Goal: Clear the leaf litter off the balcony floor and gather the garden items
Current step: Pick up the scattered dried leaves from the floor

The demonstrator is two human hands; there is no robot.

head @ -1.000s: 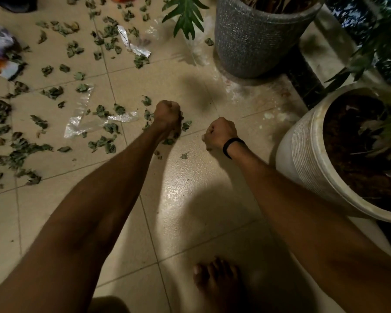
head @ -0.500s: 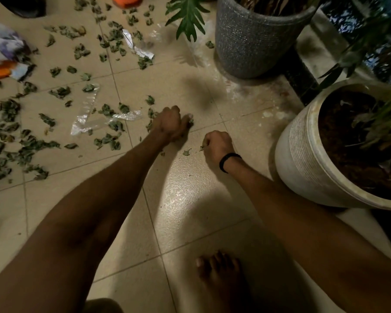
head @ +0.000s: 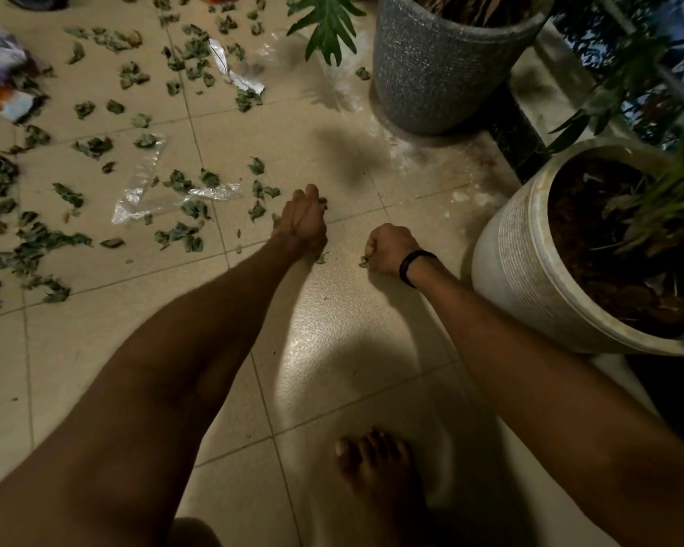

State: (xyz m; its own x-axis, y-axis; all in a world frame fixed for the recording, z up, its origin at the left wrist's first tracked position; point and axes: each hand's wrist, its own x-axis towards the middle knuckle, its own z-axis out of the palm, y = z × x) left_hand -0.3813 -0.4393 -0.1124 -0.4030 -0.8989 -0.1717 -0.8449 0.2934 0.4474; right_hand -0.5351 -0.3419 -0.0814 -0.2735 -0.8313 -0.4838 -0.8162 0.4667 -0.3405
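Several dry green leaves [head: 180,230] lie scattered over the beige floor tiles [head: 332,349], mostly to the left and far side. My left hand [head: 301,223] is low on the floor at the edge of the litter, its fingers curled round a few leaves, with a bit of leaf showing at the fingertips. To its right, my right hand [head: 389,248], with a black wristband, is closed in a fist and pinches a small leaf [head: 363,262] just off the tile. One more leaf scrap [head: 321,258] lies under my left wrist.
A clear plastic wrapper [head: 143,195] and a torn white wrapper [head: 234,73] lie among the leaves. A grey pot [head: 431,73] stands at the back and a white pot of soil [head: 506,262] close on the right. A crumpled bag [head: 1,73] is far left, and my bare foot [head: 376,463] is near.
Both hands slid nearer to me along the floor. My right hand dropped to the tile and picked up a small leaf. My left hand's fingers stretched forward a little.
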